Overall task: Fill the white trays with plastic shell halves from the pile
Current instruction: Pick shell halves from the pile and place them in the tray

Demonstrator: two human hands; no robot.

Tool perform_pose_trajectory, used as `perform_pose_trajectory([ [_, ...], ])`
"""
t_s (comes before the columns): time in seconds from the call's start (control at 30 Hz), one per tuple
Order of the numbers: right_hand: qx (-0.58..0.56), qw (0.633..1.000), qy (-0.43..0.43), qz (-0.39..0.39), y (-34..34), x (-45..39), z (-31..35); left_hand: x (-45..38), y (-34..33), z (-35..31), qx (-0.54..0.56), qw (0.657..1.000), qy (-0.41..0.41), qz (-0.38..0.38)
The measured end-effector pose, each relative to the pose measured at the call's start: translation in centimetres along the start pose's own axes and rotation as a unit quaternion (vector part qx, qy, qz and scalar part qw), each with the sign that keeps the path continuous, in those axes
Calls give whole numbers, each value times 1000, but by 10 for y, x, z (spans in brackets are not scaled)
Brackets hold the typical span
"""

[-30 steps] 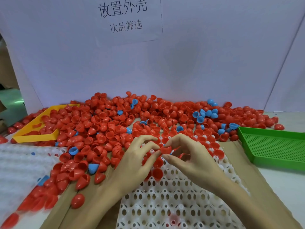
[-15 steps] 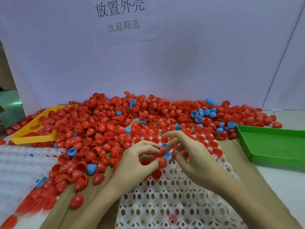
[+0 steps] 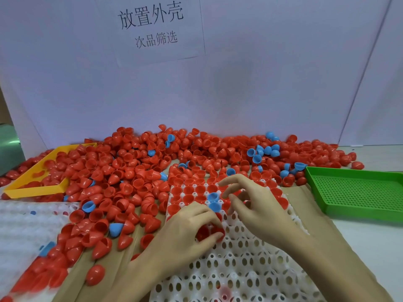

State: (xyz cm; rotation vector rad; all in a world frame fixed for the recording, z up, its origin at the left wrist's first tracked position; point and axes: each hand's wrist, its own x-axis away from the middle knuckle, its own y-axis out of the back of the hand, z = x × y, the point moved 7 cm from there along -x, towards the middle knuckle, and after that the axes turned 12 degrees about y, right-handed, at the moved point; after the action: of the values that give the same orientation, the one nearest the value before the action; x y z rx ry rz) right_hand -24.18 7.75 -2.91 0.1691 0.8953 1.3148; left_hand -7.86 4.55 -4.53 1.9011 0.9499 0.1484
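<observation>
A big pile of red shell halves (image 3: 139,177), with a few blue ones, covers the back and left of the table. In front of me lies a white tray (image 3: 244,269) with round holes; its far rows hold red shells (image 3: 188,194) and two blue shells (image 3: 213,196). My left hand (image 3: 185,232) rests on the tray and holds red shell halves (image 3: 210,233) under its curled fingers. Over the tray's filled rows hovers my right hand (image 3: 259,205), fingers spread and loosely bent, nothing visible in it.
A yellow tray (image 3: 32,190) sits at the left, half buried in shells. A green perforated tray (image 3: 357,190) lies at the right. Another white tray (image 3: 19,227) is at the near left. Brown cardboard (image 3: 303,203) lies under the centre tray. A white board with a sign stands behind.
My hands have parted. The left hand came down toward me onto the tray with red shells. The right hand opened and lifted over the filled rows, uncovering the blue shells.
</observation>
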Motion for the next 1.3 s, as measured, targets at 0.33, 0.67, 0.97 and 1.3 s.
perform_pose_trajectory([
  [0.33,74,997,-4,5,0,-1,-5,-44,27,14,92,994,58,-34],
  [0.67,132,991,19,29,-10,1,-5,-205,-27,16,-229,973,16,28],
  [0.97,131,991,25,19,0,1,2,-255,-77,29,-418,907,19,54],
  [1.3,156,988,18,10,5,1,-3,-212,-1,28,-58,993,39,-92],
])
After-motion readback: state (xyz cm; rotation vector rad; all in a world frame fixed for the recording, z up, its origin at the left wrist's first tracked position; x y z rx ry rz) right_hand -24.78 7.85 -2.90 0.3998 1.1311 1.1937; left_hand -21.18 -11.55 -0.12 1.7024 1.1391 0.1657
